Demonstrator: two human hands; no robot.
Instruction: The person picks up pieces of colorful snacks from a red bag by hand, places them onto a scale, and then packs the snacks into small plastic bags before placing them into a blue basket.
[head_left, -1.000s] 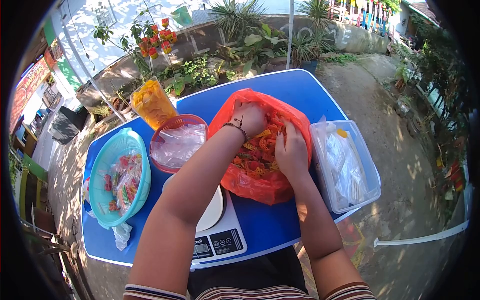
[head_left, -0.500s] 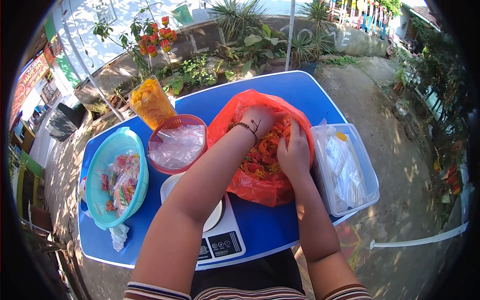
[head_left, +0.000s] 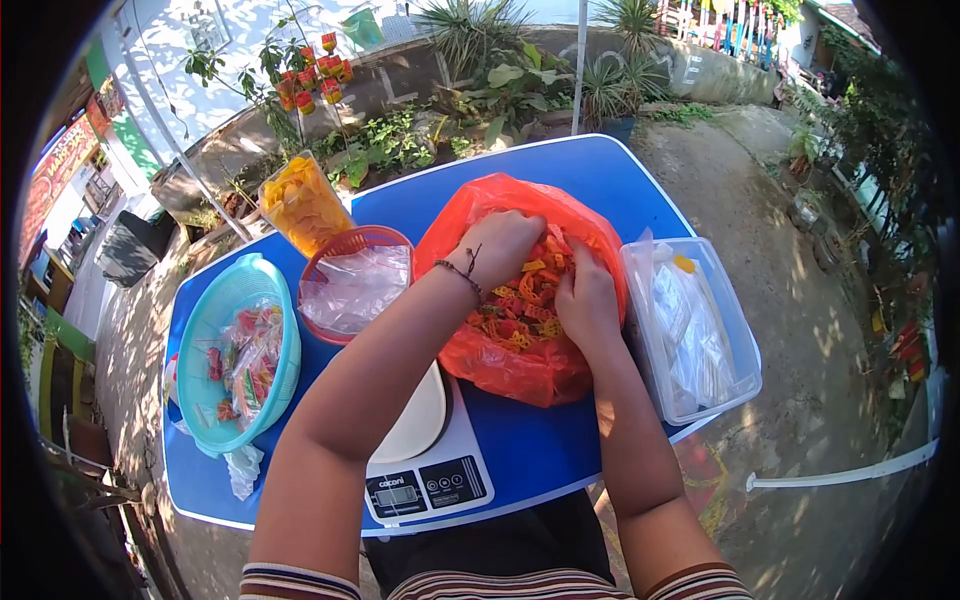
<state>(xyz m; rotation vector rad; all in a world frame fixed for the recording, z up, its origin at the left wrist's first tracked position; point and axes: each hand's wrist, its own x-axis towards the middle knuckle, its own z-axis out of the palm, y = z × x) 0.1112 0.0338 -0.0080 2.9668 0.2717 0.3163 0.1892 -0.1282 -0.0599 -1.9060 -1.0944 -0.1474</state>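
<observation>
A red plastic bag (head_left: 505,372) lies wide open on the blue table, full of small red, orange and yellow lattice-shaped snack pieces (head_left: 520,312). My left hand (head_left: 508,245), with a beaded bracelet at the wrist, is over the bag's far left part; its fingers curl down, and what they hold is hidden. Inside the right side of the bag is my right hand (head_left: 590,300), thumb apart from the fingers, touching the pieces. Its fingertips are partly hidden among them.
A kitchen scale (head_left: 425,480) sits partly under my left forearm. Leftward stand a turquoise basket (head_left: 287,375) of filled packets, a red basket (head_left: 312,322) with clear plastic bags, and a container of yellow chips (head_left: 300,205). A clear box (head_left: 745,392) holds plastic bags on the right.
My left hand has risen out of the pieces and moved slightly left, showing more of its back. My right hand stays at the bag's right side. More of the scale is visible.
</observation>
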